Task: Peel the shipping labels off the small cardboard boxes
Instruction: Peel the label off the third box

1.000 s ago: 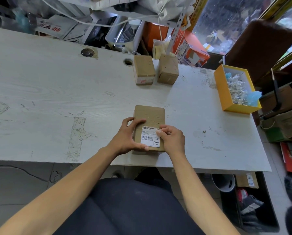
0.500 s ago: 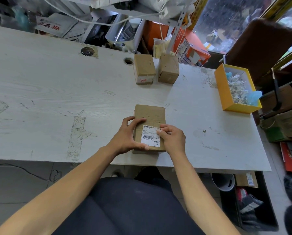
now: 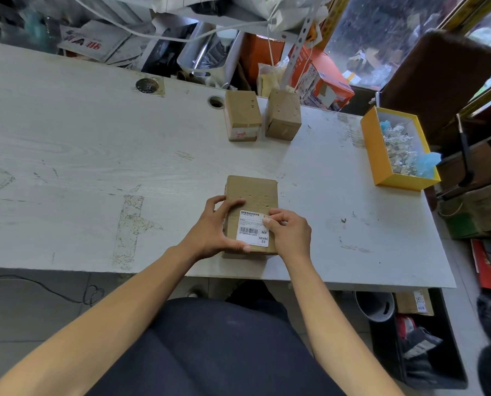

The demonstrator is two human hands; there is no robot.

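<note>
The left hand (image 3: 212,227) grips the cardboard box (image 3: 251,195); the right hand (image 3: 291,234) fingers (image 3: 267,221) seem to pinch the shipping label (image 3: 251,228) at its right corner. Peel slowly and low.

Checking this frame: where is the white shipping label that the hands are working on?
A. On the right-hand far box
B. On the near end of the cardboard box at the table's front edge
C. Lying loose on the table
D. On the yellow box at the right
B: the shipping label sits on the near end of the cardboard box, held by the left hand, with the right hand fingertips at its upper right corner.
</note>
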